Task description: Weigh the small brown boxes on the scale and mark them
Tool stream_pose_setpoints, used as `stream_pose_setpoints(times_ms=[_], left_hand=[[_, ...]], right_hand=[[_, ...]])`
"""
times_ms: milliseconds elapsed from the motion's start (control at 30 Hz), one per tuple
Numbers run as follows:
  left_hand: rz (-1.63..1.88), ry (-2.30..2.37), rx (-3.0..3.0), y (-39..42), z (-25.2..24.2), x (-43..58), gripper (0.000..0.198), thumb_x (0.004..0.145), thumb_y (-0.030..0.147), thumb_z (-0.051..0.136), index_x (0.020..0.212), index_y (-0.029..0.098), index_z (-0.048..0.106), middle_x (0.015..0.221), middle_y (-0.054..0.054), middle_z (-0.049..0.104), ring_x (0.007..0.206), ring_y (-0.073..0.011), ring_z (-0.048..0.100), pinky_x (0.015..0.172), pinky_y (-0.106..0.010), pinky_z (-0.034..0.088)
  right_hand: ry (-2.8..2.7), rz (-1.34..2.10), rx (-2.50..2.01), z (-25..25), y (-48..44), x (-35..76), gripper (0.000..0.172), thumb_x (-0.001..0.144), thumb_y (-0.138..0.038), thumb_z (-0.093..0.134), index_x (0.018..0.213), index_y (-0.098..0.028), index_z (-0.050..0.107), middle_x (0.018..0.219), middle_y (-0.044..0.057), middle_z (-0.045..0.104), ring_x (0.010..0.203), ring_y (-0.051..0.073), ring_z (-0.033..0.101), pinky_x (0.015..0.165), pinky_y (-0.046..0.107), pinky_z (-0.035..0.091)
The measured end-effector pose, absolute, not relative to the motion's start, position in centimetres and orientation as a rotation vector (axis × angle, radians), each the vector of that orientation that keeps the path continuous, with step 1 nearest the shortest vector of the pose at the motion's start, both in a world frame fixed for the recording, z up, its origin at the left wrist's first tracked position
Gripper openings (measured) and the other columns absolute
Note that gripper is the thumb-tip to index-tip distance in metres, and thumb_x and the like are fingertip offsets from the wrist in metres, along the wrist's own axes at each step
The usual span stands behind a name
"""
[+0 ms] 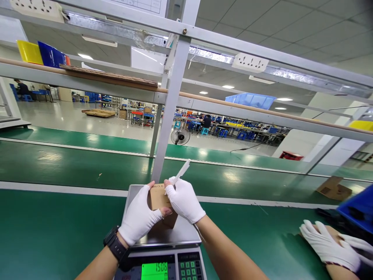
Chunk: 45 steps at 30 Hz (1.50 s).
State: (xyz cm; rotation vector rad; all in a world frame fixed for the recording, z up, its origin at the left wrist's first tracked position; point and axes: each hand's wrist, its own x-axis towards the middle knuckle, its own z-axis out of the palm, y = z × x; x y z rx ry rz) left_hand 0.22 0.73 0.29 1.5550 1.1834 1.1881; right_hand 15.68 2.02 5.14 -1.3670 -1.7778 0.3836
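Observation:
My left hand (140, 216), in a white fingerless glove with a black watch on the wrist, grips a small brown cardboard box (158, 199) from the left. The box stands on the steel pan of a weighing scale (136, 192). My right hand (183, 199), also gloved, is closed round a white pen (181, 171) with its lower end at the box's top. The scale's green display (154, 270) is lit with digits.
A green conveyor belt (58, 163) runs across behind the scale, with a grey frame post (170, 116) rising right behind it. At lower right a co-worker's gloved hands (329, 243) rest on a brown box beside a blue bin (359, 204). A cardboard box (333, 188) lies on the belt at right.

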Motion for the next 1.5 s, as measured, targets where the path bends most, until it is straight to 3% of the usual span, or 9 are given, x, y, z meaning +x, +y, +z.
stream_pose_setpoints(times_ms=[533,1500], left_hand=[[1.208,1.165,1.531,0.80,-0.14,0.33,0.096,0.055,0.058,0.084,0.134,0.025,0.043,0.132,-0.006,0.051,0.120,-0.0270,0.050,0.103,-0.040,0.045],[1.224,1.139,1.526,0.91,-0.55,0.16,0.099,0.056,0.058,0.085,0.136,0.021,0.042,0.131,-0.011,0.050,0.116,-0.0295,0.051,0.103,-0.043,0.045]], right_hand=[[-1.810,0.416,-1.295,5.18,1.93,15.49,0.042,0.093,-0.046,0.041,0.060,-0.022,0.051,0.060,0.001,0.060,0.058,0.017,0.057,0.058,0.026,0.040],[-1.680,0.540,-1.251,4.59,2.36,15.80,0.044,0.091,-0.051,0.044,0.058,-0.022,0.050,0.057,0.001,0.059,0.056,0.017,0.057,0.059,0.027,0.041]])
